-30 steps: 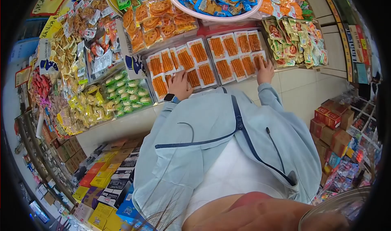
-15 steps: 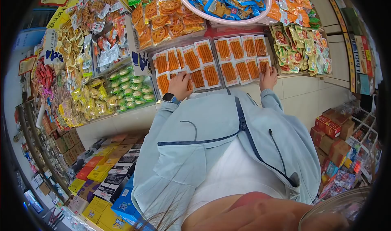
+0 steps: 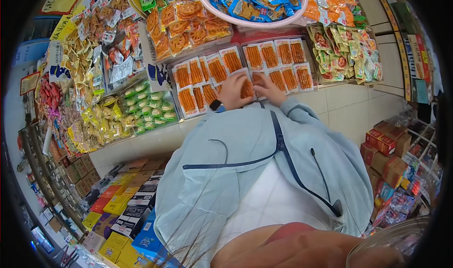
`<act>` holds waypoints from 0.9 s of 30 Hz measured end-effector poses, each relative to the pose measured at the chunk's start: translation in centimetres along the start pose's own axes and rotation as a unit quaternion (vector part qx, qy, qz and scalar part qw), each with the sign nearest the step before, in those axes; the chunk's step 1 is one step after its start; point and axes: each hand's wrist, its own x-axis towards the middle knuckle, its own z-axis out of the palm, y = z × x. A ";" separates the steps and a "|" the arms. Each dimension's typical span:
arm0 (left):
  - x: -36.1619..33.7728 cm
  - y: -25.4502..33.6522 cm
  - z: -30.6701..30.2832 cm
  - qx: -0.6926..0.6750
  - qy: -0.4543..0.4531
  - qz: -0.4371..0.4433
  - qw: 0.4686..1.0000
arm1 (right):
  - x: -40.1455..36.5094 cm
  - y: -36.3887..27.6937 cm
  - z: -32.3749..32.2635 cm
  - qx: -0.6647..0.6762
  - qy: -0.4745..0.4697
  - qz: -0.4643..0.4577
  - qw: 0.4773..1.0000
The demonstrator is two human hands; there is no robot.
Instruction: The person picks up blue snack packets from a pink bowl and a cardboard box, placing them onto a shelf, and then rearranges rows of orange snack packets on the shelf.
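Observation:
Orange-brown snack sticks in flat clear packets fill two side-by-side trays. My left hand (image 3: 232, 91), with a dark watch on its wrist, has its fingers bent round a snack packet (image 3: 246, 87) at the near right corner of the left tray. Close beside it, my right hand (image 3: 270, 89) reaches over the near left corner of the right tray, its fingers closed at a packet there and partly hiding it. Rows of packets (image 3: 188, 100) lie to the left, and more packets (image 3: 303, 76) lie to the right.
Behind the trays stands a pink basin (image 3: 236, 20) of blue snack bags. Orange flower-shaped snacks (image 3: 179, 27) lie at back left, green-wrapped packs (image 3: 148, 105) at left, pale green packets (image 3: 347, 55) at right. Stacked boxes (image 3: 115, 204) are on the lower left.
My left hand has moved right across the left tray. My right hand has moved left from the right tray's far end, so both hands now meet near the divider.

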 end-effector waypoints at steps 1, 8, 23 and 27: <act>1.0 0.6 0.0 0.013 -0.001 0.037 0.999 | 1.0 1.4 0.6 0.025 -0.001 -0.115 0.993; -0.6 -0.6 -0.4 0.099 -0.045 -0.089 0.990 | 2.8 1.8 -8.3 -0.250 0.351 -0.153 0.889; -7.4 -5.1 -2.3 0.253 -0.119 -0.198 0.939 | 5.8 1.9 -17.9 -0.581 0.447 -0.129 0.667; -7.6 -4.6 -4.4 0.239 -0.220 -0.186 0.927 | 4.9 1.4 -17.1 -0.625 0.382 -0.095 0.674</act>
